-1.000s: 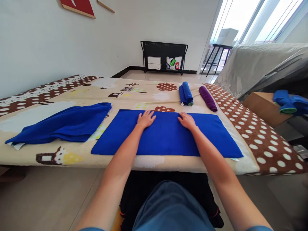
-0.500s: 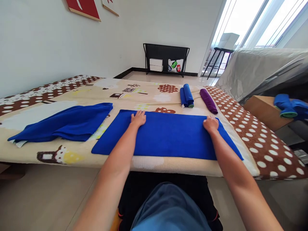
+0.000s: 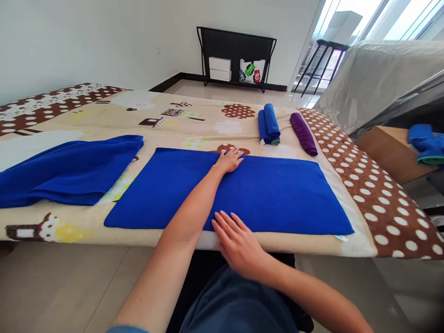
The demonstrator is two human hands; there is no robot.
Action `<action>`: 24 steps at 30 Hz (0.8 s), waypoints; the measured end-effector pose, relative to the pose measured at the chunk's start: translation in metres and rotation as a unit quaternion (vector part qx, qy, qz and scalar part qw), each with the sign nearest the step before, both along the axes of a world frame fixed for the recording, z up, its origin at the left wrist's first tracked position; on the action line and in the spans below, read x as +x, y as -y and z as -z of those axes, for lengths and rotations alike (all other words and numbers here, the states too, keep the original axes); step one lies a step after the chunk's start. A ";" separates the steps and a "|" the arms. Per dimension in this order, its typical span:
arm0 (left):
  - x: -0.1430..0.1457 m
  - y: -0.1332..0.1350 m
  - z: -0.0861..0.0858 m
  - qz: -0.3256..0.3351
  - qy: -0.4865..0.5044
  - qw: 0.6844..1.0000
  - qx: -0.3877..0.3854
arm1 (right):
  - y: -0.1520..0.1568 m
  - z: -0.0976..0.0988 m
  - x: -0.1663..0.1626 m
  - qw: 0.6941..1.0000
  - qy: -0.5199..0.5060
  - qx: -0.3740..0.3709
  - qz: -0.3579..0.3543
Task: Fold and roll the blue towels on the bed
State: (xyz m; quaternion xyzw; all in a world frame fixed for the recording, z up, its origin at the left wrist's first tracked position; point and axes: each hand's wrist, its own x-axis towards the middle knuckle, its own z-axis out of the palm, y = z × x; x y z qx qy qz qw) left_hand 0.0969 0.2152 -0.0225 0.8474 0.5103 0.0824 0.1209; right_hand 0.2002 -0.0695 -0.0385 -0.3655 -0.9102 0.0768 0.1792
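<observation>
A blue towel [image 3: 277,194] lies flat as a long rectangle along the near edge of the bed. My left hand [image 3: 229,160] rests on its far edge, fingers spread out. Nearer to me, my right hand [image 3: 237,240] is at the towel's front edge, with its fingers stretched out over the cloth. Neither hand grasps anything. To the left lies a second blue towel [image 3: 76,171], loosely folded and rumpled. Beyond the flat towel's right part are rolled blue towels [image 3: 268,124] and a rolled purple towel [image 3: 304,134].
The patterned blanket [image 3: 194,104] covers the bed, with a brown polka-dot border. At the right, blue rolls [image 3: 428,141] sit on a cardboard box [image 3: 388,152]. Behind the bed stand a black rack [image 3: 237,46], a black stool [image 3: 324,64] and a plastic-covered bulk [image 3: 374,74].
My left hand has slid right along the far edge. My right hand has left the far right part and come to the middle of the near edge. The view has tilted down.
</observation>
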 end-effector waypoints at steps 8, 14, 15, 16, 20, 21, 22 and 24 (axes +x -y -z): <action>0.014 -0.018 -0.005 -0.065 0.034 0.997 0.022 | 0.047 -0.016 0.029 0.852 -0.312 -0.414 -0.076; 0.019 -0.026 -0.005 -0.075 0.022 0.997 0.016 | 0.053 -0.009 0.065 0.687 -0.482 -0.535 0.099; 0.020 -0.027 -0.005 -0.075 0.019 0.997 0.010 | 0.055 -0.009 0.071 0.662 -0.501 -0.548 0.100; 0.021 -0.028 -0.006 -0.076 0.016 0.997 0.003 | 0.057 -0.010 0.076 0.637 -0.520 -0.560 0.101; 0.020 -0.032 -0.009 -0.074 0.012 0.997 -0.026 | 0.067 -0.012 0.079 0.545 -0.601 -0.575 0.109; 0.019 -0.032 -0.010 -0.071 0.012 0.997 -0.033 | 0.069 -0.012 0.075 0.531 -0.616 -0.572 0.113; 0.019 -0.033 -0.011 -0.067 0.011 0.997 -0.039 | 0.069 -0.012 0.070 0.523 -0.624 -0.568 0.118; 0.018 -0.034 -0.012 -0.061 0.010 0.997 -0.049 | 0.066 -0.009 0.057 0.526 -0.623 -0.563 0.132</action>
